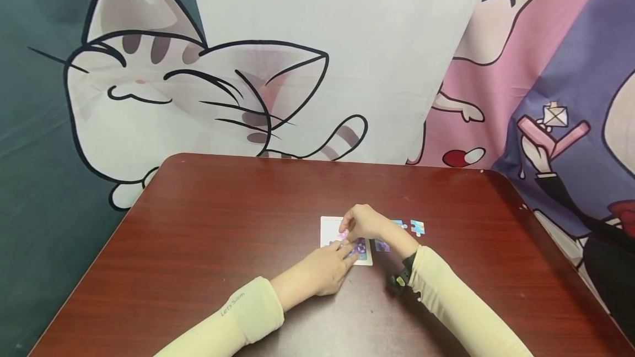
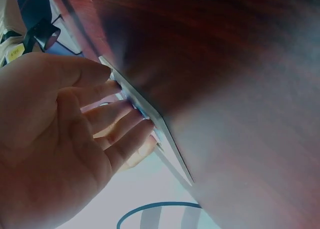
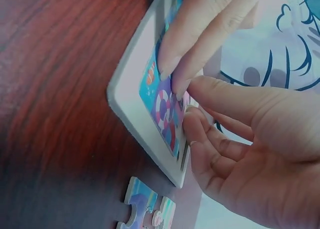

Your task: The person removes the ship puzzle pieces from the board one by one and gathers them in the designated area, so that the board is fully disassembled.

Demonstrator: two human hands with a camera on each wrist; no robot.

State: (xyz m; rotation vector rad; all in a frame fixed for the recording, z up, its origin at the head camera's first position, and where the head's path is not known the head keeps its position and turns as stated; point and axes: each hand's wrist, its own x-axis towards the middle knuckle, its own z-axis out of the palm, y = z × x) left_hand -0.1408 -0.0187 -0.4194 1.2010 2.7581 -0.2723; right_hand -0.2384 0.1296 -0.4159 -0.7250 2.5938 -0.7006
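A white-framed jigsaw tray (image 1: 328,226) lies on the table, its near part filled with blue and purple picture pieces. My left hand (image 1: 323,270) rests its extended fingers on those pieces, and in the right wrist view its fingertips (image 3: 170,64) press beside a pink-and-white ring picture. Over the tray, my right hand (image 1: 366,222) pinches a pink puzzle piece (image 1: 343,234) between thumb and fingers. That piece is mostly covered by fingers in the right wrist view. The left wrist view shows the left hand (image 2: 75,124) at the tray's edge (image 2: 167,134).
Loose puzzle pieces lie right of the tray: a blue one (image 1: 418,227), a purple one (image 1: 382,245) and another partly behind the right forearm. The reddish-brown table (image 1: 223,208) reaches back to a cartoon-printed cloth (image 1: 297,98). A black band (image 1: 408,270) circles the right wrist.
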